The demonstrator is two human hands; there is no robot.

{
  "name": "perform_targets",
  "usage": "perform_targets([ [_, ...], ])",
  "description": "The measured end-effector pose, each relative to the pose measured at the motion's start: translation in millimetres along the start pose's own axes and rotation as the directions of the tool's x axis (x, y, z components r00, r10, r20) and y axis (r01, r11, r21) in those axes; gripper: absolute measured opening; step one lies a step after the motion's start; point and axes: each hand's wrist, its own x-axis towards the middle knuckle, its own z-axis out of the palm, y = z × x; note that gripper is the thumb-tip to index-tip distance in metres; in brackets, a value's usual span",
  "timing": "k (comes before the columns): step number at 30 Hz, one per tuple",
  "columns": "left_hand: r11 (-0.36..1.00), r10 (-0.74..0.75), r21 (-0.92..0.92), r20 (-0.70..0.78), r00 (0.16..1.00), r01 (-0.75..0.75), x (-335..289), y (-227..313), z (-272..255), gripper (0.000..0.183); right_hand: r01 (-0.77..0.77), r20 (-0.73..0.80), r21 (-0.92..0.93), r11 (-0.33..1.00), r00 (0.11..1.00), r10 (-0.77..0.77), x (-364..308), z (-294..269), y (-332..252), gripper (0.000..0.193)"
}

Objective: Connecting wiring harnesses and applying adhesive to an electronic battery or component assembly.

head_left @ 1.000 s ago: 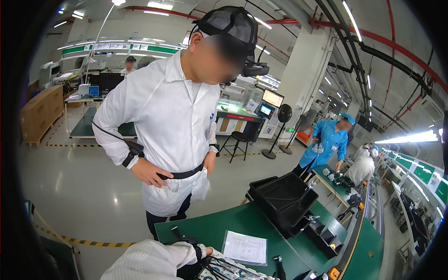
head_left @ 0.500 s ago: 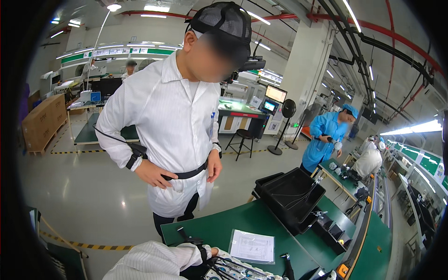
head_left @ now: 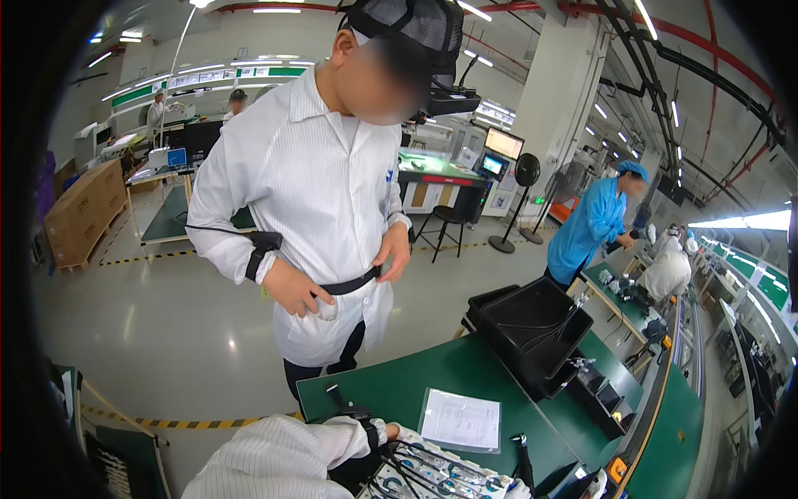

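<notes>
Set toward the near side of the green-topped counter point(head_left: 391, 378), just inside its left edge: a whitish, rectangular tray-like piece point(head_left: 457, 477) bearing round blue-green parts, cut off below by the limit of view. Looped over its left portion: thin black cables point(head_left: 405, 466).

Resting at or right beside its far left corner: left hand point(head_left: 392, 431), coming out of a white, finely striped cloth sleeve point(head_left: 274, 461) with a black band point(head_left: 368, 434) around the wrist. Mostly hidden at the fingers; cannot tell whether spread, pressed together or pinching an edge. Right hand out of view, its state impossible to tell.

Lying flat just beyond the tray-like piece: a white printed paper sheet in a clear cover point(head_left: 461, 420). Near its right side, toward the counter's right edge: a slim black tool with a silver tip point(head_left: 523, 461).

Standing along the counter's far edge: a deep black plastic bin point(head_left: 519, 333), tilted, with black leads inside. Next to it, nearer the right edge: a long black compartment box point(head_left: 600, 406). Close to the far left corner: a small black device point(head_left: 336, 396).
</notes>
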Motion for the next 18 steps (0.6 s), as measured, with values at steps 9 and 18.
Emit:
perform_targets([
  [9,0.950,0.002,-0.311,-0.017,1.000,-0.007,-38.7,79.7,-17.2,0.039,-0.100,-0.082,0.087,0.991,0.991,0.107,13.7,32.3,-0.4,0.027],
  [18,0.891,-0.179,0.206,-0.662,0.728,0.406,-52.8,165.2,-117.5,0.059,-0.068,-0.388,0.088,0.994,0.917,0.097,45.8,16.7,10.3,0.032],
])
